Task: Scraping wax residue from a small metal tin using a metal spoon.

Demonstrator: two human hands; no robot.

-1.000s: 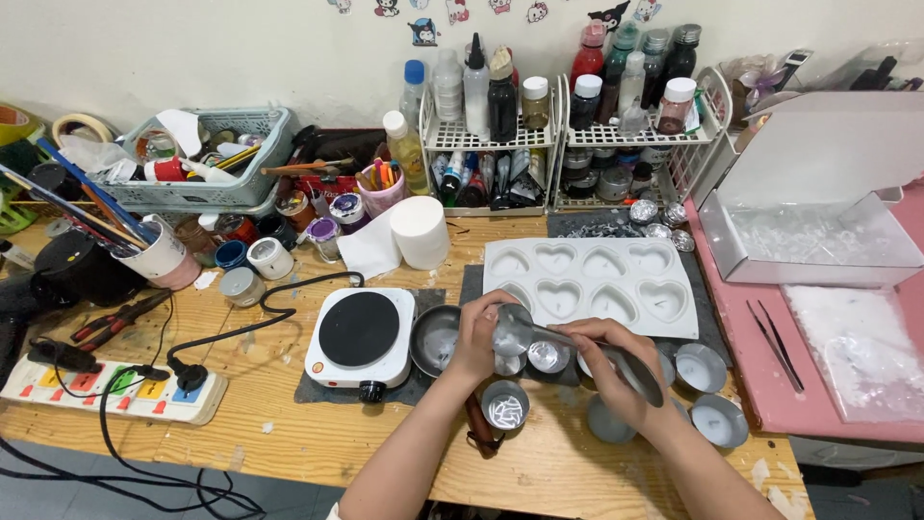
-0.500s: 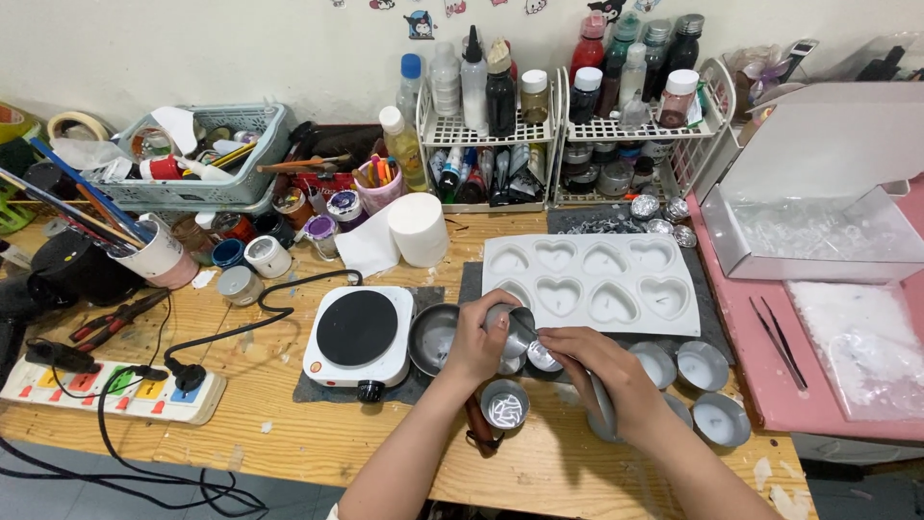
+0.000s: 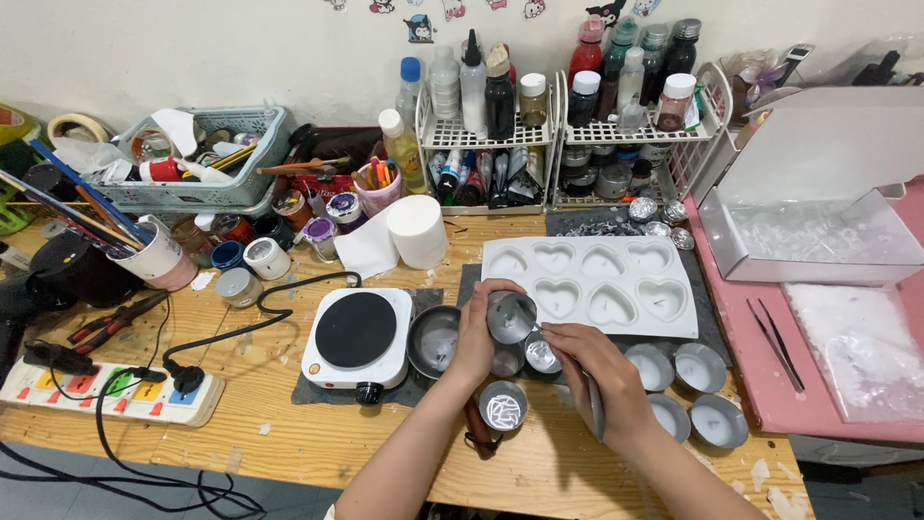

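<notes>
A wooden table (image 3: 289,385) carried a white heart mould (image 3: 592,284), a hot plate (image 3: 358,337) and a small pot (image 3: 433,339). Over the pot's right edge, the left hand (image 3: 476,337) gripped a tilted tin cup (image 3: 510,316). The right hand (image 3: 602,385) was closed around a metal tool (image 3: 593,409), its tip at the cup.
</notes>
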